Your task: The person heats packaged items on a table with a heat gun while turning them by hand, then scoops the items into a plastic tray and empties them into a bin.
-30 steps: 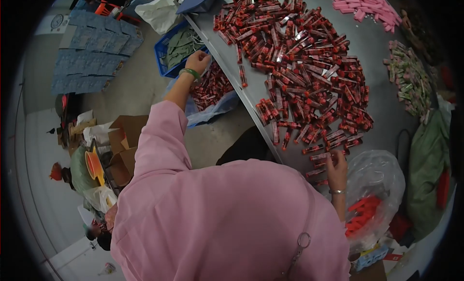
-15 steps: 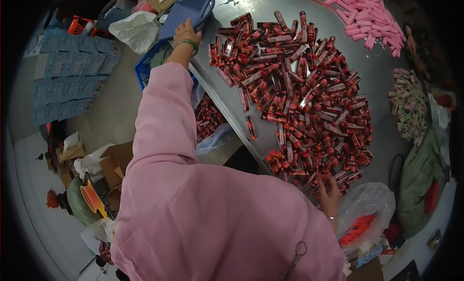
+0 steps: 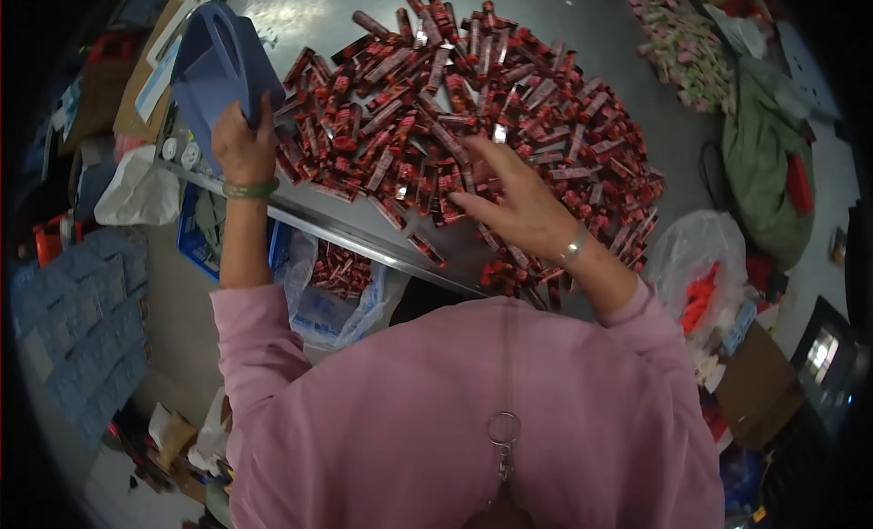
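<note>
My left hand (image 3: 244,147), with a green bangle at its wrist, grips the near edge of a blue plastic scoop (image 3: 205,79). The scoop is tilted at the left end of the metal table, beside a large heap of small red, shiny wrapped tubes (image 3: 391,102). Over the middle of the heap is my right hand (image 3: 527,206), its thumb and fingers apart and nothing held in them. Whether its fingertips touch the tubes I cannot tell. A few tubes lie loose near the table's front edge.
Below the table edge are a blue crate (image 3: 202,234) and a lined bin (image 3: 341,320) with more red tubes. A clear bag (image 3: 700,247) with red pieces stands at right. Green-pink wrapped pieces (image 3: 687,52) and green cloth (image 3: 773,165) lie beyond.
My left hand has drawn the scoop nearer and tilted it up. My right hand has moved from the heap's near right edge to over its middle, fingers spread. The view has shifted.
</note>
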Tool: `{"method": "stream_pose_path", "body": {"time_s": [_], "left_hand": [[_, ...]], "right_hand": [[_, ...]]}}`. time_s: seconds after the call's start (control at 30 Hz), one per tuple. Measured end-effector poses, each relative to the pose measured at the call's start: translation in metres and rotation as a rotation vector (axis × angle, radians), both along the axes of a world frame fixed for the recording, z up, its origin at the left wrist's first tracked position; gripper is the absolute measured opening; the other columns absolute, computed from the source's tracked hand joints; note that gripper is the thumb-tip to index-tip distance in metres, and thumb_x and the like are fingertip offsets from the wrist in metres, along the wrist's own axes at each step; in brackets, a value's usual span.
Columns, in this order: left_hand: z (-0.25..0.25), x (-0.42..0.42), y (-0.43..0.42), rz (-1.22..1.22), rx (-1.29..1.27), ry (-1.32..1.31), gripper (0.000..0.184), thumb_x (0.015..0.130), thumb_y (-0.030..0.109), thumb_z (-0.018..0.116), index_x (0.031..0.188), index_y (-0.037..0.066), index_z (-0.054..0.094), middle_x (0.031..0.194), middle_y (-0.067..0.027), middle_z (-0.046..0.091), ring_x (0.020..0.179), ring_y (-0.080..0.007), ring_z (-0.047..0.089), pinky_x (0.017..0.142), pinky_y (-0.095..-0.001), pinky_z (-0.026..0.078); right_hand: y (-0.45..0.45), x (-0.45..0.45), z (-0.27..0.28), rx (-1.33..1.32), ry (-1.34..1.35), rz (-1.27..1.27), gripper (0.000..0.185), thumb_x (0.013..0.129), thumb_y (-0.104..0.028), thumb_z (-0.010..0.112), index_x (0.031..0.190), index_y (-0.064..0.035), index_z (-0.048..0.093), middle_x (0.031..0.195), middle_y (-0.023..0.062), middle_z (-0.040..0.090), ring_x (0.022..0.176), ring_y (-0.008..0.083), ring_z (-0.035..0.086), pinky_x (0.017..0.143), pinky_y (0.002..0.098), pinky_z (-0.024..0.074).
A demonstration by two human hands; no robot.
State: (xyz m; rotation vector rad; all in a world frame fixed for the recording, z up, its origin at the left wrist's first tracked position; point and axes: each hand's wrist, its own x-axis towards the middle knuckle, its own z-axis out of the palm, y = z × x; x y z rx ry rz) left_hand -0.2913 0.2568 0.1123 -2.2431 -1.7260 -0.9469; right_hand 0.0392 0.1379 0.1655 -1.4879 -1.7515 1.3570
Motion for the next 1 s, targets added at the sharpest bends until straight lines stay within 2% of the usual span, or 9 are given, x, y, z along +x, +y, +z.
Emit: {"method": "stream_pose_path", "body": {"time_s": [0.2,0.23,0.33,0.43,0.53,0.67,0.73,0.9,1.0], "left_hand": [[0.020,0.128,-0.047,-0.455,-0.017,0.007,0.025,0.071,0.014,0.058,0.093,0.004,0.060,0.084,-0.0100,0.057,0.078,-0.0289,0.056,0.068,-0.0387,0.041],[0.021,0.142,-0.051,-0.467,-0.014,0.006,0.025,0.071,0.014,0.058,0.093,0.004,0.060,0.084,-0.0100,0.057,0.078,-0.0289,0.056,0.068,-0.0387,0.041],[0.020,0.179,-0.060,-0.509,-0.021,0.069,0.024,0.072,0.014,0.058,0.094,0.004,0.061,0.080,-0.0074,0.055,0.074,-0.0268,0.054,0.068,-0.0377,0.041],[0.017,0.219,-0.061,-0.563,0.024,0.055,0.024,0.070,0.013,0.059,0.092,0.006,0.061,0.074,-0.0044,0.051,0.070,-0.0244,0.051,0.069,-0.0365,0.041],[0.019,0.249,-0.066,-0.623,-0.003,0.035,0.035,0.070,0.017,0.066,0.103,0.006,0.061,0.089,-0.0076,0.056,0.085,-0.0263,0.055,0.079,-0.0385,0.043],[0.013,0.242,-0.084,-0.620,-0.153,-0.075,0.076,0.068,0.030,0.079,0.133,0.007,0.046,0.129,-0.0207,0.044,0.119,-0.0384,0.043,0.099,-0.0472,0.036],[-0.006,0.211,-0.095,-0.456,-0.180,-0.068,0.074,0.072,0.029,0.078,0.134,0.005,0.044,0.131,-0.0225,0.044,0.119,-0.0401,0.044,0.099,-0.0476,0.036],[-0.071,0.130,-0.170,0.095,-0.267,-0.071,0.072,0.079,0.028,0.073,0.136,-0.002,0.039,0.134,-0.0279,0.041,0.120,-0.0439,0.042,0.100,-0.0495,0.035],[-0.118,0.115,-0.218,0.303,-0.458,-0.196,0.072,0.083,0.034,0.068,0.137,-0.002,0.036,0.133,-0.0274,0.042,0.121,-0.0432,0.041,0.102,-0.0503,0.033]], "right_hand": [[0.024,-0.053,-0.001,0.233,0.468,-0.193,0.066,0.088,-0.021,0.066,0.137,0.0032,0.028,0.119,0.0113,0.049,0.109,0.0178,0.052,0.096,0.0309,0.0423],[0.021,-0.059,-0.001,0.262,0.689,-0.443,0.053,0.089,-0.022,0.066,0.127,0.0046,0.039,0.105,0.0053,0.054,0.097,0.0110,0.054,0.084,0.0251,0.0461],[0.026,-0.024,-0.006,0.101,0.603,-0.688,0.025,0.090,-0.023,0.064,0.097,0.0000,0.059,0.080,-0.0036,0.058,0.072,0.0022,0.051,0.060,0.0195,0.0416],[0.015,0.007,0.000,0.114,0.583,-0.758,0.019,0.088,-0.020,0.065,0.089,-0.0020,0.061,0.079,-0.0026,0.059,0.070,0.0047,0.052,0.061,0.0229,0.0444],[0.016,0.063,-0.003,0.083,0.672,-0.829,0.018,0.087,-0.022,0.066,0.087,-0.0041,0.063,0.078,-0.0042,0.058,0.069,0.0038,0.049,0.061,0.0222,0.0396],[0.013,0.211,0.014,0.340,0.334,-0.870,0.018,0.084,-0.024,0.071,0.082,-0.0076,0.062,0.075,-0.0066,0.055,0.066,0.0049,0.046,0.061,0.0221,0.0363],[0.000,0.315,0.033,0.297,-0.042,-0.882,0.026,0.080,-0.026,0.075,0.087,-0.0041,0.063,0.082,-0.0022,0.058,0.072,0.0067,0.052,0.067,0.0217,0.0418],[-0.004,0.445,0.035,0.380,-0.462,-0.937,0.034,0.075,-0.037,0.077,0.082,-0.0074,0.063,0.073,-0.0039,0.054,0.065,0.0079,0.047,0.063,0.0240,0.0388],[0.009,0.494,0.009,0.185,-0.477,-0.865,0.042,0.073,-0.042,0.077,0.091,-0.0053,0.065,0.079,-0.0013,0.059,0.068,0.0097,0.052,0.065,0.0242,0.0410]]}}
